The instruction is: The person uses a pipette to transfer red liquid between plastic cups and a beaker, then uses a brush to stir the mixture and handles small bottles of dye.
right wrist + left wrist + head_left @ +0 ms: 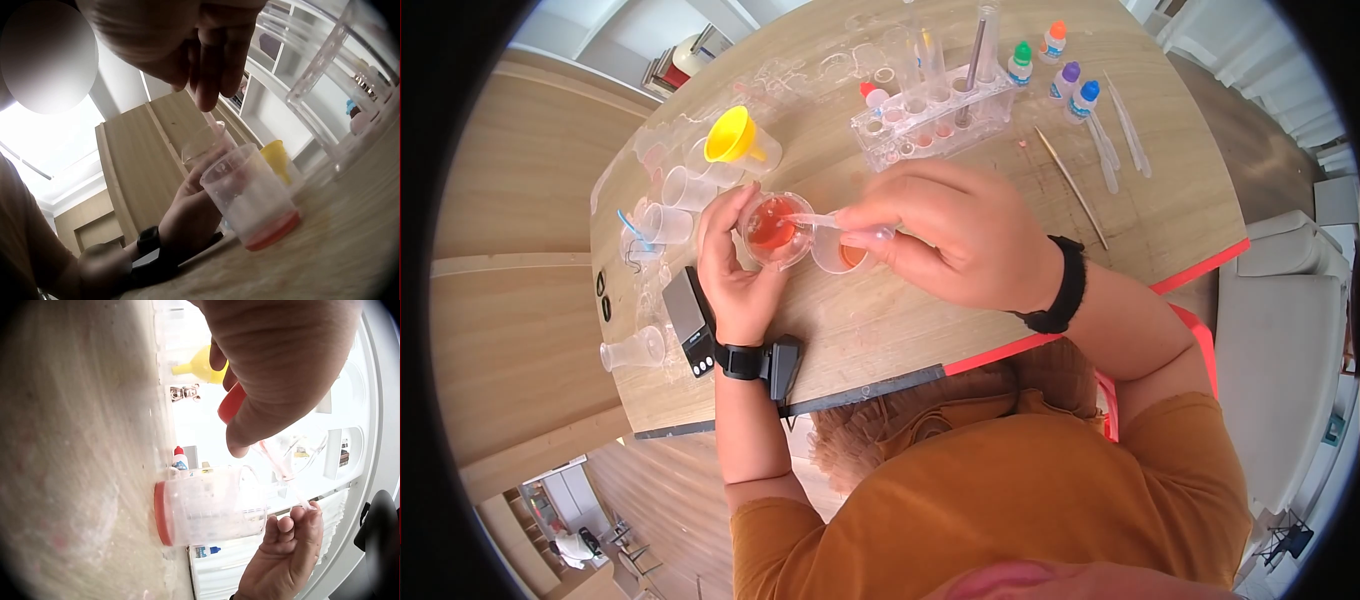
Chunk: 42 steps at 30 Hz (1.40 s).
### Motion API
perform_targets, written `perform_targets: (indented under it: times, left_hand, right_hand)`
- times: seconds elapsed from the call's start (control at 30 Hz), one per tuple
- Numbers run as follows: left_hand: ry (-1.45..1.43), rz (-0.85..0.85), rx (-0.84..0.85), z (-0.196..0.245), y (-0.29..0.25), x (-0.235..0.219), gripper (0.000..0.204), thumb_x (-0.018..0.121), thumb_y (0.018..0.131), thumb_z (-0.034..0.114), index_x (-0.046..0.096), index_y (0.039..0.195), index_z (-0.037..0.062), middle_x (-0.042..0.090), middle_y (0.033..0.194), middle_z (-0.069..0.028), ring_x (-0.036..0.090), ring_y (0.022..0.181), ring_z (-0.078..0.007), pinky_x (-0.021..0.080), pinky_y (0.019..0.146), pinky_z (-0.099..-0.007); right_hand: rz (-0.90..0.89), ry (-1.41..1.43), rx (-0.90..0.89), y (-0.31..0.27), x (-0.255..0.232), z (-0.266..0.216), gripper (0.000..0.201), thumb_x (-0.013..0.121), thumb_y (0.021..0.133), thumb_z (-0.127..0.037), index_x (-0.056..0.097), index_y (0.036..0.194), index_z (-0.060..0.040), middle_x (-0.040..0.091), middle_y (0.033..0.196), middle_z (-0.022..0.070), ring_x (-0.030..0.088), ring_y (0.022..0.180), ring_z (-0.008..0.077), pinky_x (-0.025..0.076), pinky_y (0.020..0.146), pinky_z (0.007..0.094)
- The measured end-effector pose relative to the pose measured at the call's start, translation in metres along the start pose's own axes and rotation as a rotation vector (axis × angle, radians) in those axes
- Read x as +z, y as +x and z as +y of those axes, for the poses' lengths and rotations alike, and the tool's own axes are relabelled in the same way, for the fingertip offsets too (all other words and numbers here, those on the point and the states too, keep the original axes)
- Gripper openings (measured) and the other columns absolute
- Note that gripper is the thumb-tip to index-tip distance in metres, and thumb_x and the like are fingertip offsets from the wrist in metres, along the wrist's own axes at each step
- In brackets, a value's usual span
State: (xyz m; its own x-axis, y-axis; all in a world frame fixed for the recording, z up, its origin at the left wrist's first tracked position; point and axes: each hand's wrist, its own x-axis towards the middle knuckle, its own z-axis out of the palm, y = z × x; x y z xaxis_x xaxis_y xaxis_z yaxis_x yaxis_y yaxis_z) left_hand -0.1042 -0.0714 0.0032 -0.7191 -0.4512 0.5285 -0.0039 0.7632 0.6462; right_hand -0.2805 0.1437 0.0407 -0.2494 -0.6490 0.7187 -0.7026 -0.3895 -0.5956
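Note:
My left hand (pixel 738 275) grips a clear cup (pixel 772 228) with red liquid in it, raised above the table. My right hand (pixel 960 235) pinches a translucent plastic dropper (pixel 812 219), whose tip reaches over the rim into that cup. Just beneath the dropper, a second clear plastic cup (pixel 828 256) stands upright on the tabletop. A shallow layer of red liquid (pixel 273 231) covers its bottom, seen in the right wrist view. From the left wrist view, this standing cup (pixel 209 506) sits between the two hands.
A black scale (pixel 690 315) and a clear flask (pixel 635 350) lie left. Behind are several plastic cups (pixel 688 188) and a yellow funnel (pixel 732 135). A clear test tube rack (pixel 935 125), dropper bottles (pixel 1020 65), spare droppers (pixel 1103 150) and a thin wooden stick (pixel 1072 188) are farther right.

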Motion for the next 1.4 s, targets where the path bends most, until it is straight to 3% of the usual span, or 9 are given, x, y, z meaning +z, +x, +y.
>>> perform_targets:
  times: [0.1, 0.23, 0.3, 0.53, 0.83, 0.9, 1.03, 1.13, 1.4]
  left_hand:
    - [0.01, -0.001, 0.002, 0.0008, 0.0004, 0.0003, 0.072, 0.095, 0.069, 0.004, 0.067, 0.136, 0.0054, 0.067, 0.132, -0.0122, 0.066, 0.122, -0.0269, 0.053, 0.106, -0.0394]
    - [0.016, -0.007, 0.007, 0.0008, 0.0007, -0.0002, 0.071, 0.095, 0.07, 0.003, 0.067, 0.136, 0.0055, 0.067, 0.132, -0.0124, 0.066, 0.12, -0.0269, 0.054, 0.105, -0.0393]
    - [0.01, -0.007, 0.007, 0.0011, 0.0007, 0.0001, 0.071, 0.095, 0.07, 0.003, 0.067, 0.135, 0.0055, 0.067, 0.132, -0.0125, 0.066, 0.12, -0.027, 0.054, 0.105, -0.0392]
    - [0.007, -0.005, 0.029, -0.0008, 0.001, 0.0005, 0.071, 0.095, 0.07, 0.004, 0.067, 0.135, 0.0052, 0.067, 0.131, -0.0125, 0.066, 0.12, -0.0268, 0.054, 0.104, -0.0387]
    - [0.007, -0.012, 0.027, -0.0014, 0.0011, -0.0001, 0.071, 0.095, 0.07, 0.004, 0.067, 0.135, 0.0053, 0.067, 0.131, -0.0125, 0.066, 0.12, -0.0269, 0.054, 0.104, -0.0385]
    - [-0.003, -0.012, 0.017, -0.0006, 0.0007, -0.0002, 0.071, 0.095, 0.07, 0.004, 0.067, 0.135, 0.0053, 0.067, 0.131, -0.0125, 0.066, 0.12, -0.0269, 0.054, 0.105, -0.0386]
    - [-0.012, -0.011, 0.016, 0.0, 0.0012, 0.0, 0.07, 0.095, 0.07, 0.004, 0.068, 0.135, 0.0053, 0.067, 0.131, -0.0124, 0.066, 0.121, -0.0271, 0.053, 0.106, -0.0388]
    - [0.002, -0.012, 0.025, -0.0015, 0.0008, -0.0002, 0.07, 0.095, 0.07, 0.004, 0.068, 0.135, 0.0054, 0.067, 0.131, -0.0122, 0.065, 0.121, -0.027, 0.053, 0.106, -0.0388]
    - [0.0, -0.013, 0.018, -0.0009, 0.0006, -0.0006, 0.07, 0.095, 0.07, 0.005, 0.068, 0.135, 0.0054, 0.067, 0.13, -0.0119, 0.066, 0.119, -0.026, 0.053, 0.105, -0.038]
  right_hand:
    - [0.015, 0.069, 0.025, -0.0014, 0.0042, 0.0018, 0.01, 0.074, 0.097, -0.012, 0.073, 0.105, -0.0078, 0.073, 0.095, 0.0074, 0.07, 0.081, 0.0296, 0.055, 0.069, 0.0403]
    - [0.048, 0.053, 0.004, 0.0014, 0.0034, -0.0015, 0.01, 0.074, 0.097, -0.012, 0.073, 0.105, -0.0077, 0.073, 0.095, 0.0075, 0.069, 0.082, 0.0299, 0.055, 0.069, 0.0404]
    - [-0.006, 0.049, 0.001, 0.0006, 0.0009, -0.0001, 0.022, 0.079, 0.091, -0.002, 0.076, 0.112, -0.0048, 0.076, 0.094, 0.0069, 0.072, 0.082, 0.0233, 0.056, 0.071, 0.0342]
    - [0.014, 0.046, -0.01, 0.0022, 0.0008, -0.003, 0.022, 0.08, 0.091, -0.001, 0.077, 0.112, -0.0054, 0.076, 0.094, 0.0073, 0.072, 0.082, 0.0234, 0.056, 0.071, 0.0338]
    - [0.004, 0.1, 0.002, -0.0005, 0.004, 0.0013, 0.011, 0.075, 0.096, -0.011, 0.073, 0.106, -0.0084, 0.073, 0.097, 0.0075, 0.07, 0.083, 0.0291, 0.056, 0.07, 0.04]
    - [0.023, 0.015, -0.027, 0.0034, 0.0009, -0.0034, 0.02, 0.079, 0.092, -0.001, 0.077, 0.111, -0.0047, 0.076, 0.094, 0.0066, 0.072, 0.082, 0.0219, 0.057, 0.07, 0.0331]
    - [-0.004, 0.054, -0.007, 0.0, 0.0022, 0.0, 0.02, 0.079, 0.091, -0.002, 0.077, 0.111, -0.0048, 0.076, 0.095, 0.0066, 0.072, 0.082, 0.0216, 0.057, 0.07, 0.0331]
    - [0.004, 0.088, 0.018, -0.0018, 0.0044, 0.0017, 0.01, 0.075, 0.096, -0.012, 0.074, 0.105, -0.0087, 0.073, 0.097, 0.0074, 0.07, 0.082, 0.0291, 0.055, 0.069, 0.0397]
    - [-0.027, 0.047, -0.022, 0.0013, 0.001, -0.0002, 0.026, 0.084, 0.089, -0.004, 0.077, 0.114, -0.0058, 0.076, 0.097, 0.0083, 0.072, 0.082, 0.0233, 0.057, 0.071, 0.0335]
